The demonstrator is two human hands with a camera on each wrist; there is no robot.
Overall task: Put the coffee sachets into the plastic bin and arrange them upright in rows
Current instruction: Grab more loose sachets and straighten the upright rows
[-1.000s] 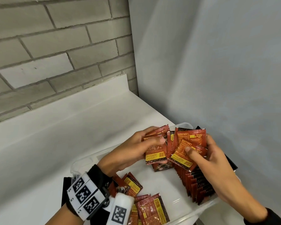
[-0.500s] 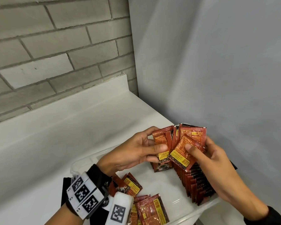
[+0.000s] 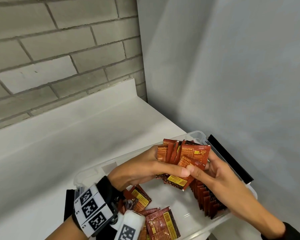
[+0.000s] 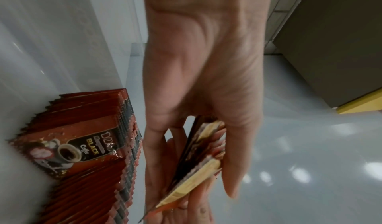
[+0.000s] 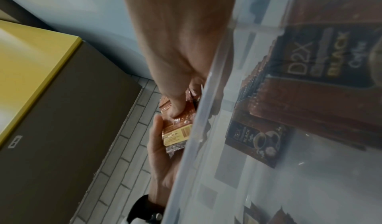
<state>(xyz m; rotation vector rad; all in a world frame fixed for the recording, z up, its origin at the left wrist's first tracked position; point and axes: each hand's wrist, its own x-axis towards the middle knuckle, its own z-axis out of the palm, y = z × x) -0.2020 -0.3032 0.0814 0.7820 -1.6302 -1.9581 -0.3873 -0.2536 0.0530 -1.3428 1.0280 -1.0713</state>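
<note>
Brick wall behind, white tabletop (image 3: 62,135) below, and both hands are up over the clear plastic bin (image 3: 194,135) with a fan of coffee sachets (image 3: 184,153).

Left hand (image 3: 142,172) has its grip closed round the fanned bundle, thumb lying across the front; right hand (image 3: 215,172) pinches the same bundle from the other side, thumb tip touching the left thumb. Down in the bin, a row of sachets (image 3: 208,198) stands upright along the right wall, just under the right hand. More loose sachets (image 3: 159,224) lie flat at the near end, beside the left wrist band (image 3: 92,212).
</note>
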